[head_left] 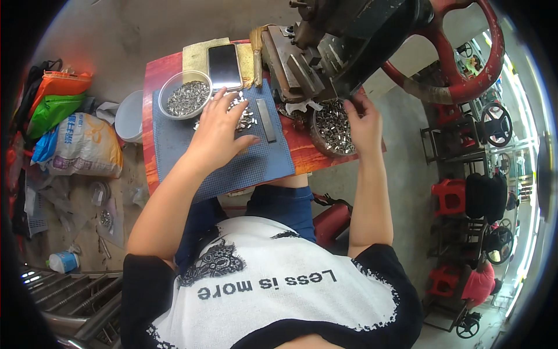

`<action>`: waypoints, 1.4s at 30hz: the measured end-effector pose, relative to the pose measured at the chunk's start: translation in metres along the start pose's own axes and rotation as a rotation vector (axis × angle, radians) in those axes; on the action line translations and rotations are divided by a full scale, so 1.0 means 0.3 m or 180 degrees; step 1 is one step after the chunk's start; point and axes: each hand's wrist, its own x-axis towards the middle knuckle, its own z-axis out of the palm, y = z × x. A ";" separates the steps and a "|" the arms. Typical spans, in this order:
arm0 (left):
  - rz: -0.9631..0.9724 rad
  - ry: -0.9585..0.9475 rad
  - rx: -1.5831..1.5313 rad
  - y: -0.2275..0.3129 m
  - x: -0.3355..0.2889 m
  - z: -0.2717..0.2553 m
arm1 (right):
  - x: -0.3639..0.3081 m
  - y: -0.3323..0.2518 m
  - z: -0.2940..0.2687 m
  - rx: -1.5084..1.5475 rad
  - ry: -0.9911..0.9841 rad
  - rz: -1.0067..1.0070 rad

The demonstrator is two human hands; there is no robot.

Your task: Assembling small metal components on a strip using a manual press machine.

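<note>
My left hand lies palm down with its fingers spread over a pile of small shiny metal pieces on the blue textured mat. Its fingertips come close to a clear round bowl of similar metal pieces. My right hand is beside the black press, over the right side of a second bowl of metal pieces. Its fingers are curled with the thumb near them; whatever they hold is too small or hidden. A flat metal bar rests on the mat between my hands.
A phone lies at the table's far edge. The press's red handwheel arches over the right side. Left of the table stand a white bucket and filled bags. Red stools and a person in pink are far right.
</note>
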 end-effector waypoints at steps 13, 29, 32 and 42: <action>0.0493 0.0006 -0.0613 0.061 -0.043 0.057 | 0.018 0.044 -0.079 0.2563 -0.0809 0.1565; 0.0174 0.0236 -0.0737 0.003 -0.188 -0.008 | 0.020 -0.004 -0.088 0.2020 -0.1016 0.0887; 0.0054 0.0414 -0.0829 -0.026 -0.239 -0.026 | 0.023 0.011 -0.070 0.1401 -0.1024 0.0682; -0.0520 0.1441 -0.1326 -0.116 -0.322 -0.031 | -0.228 -0.322 0.275 0.0772 -0.2512 -0.0950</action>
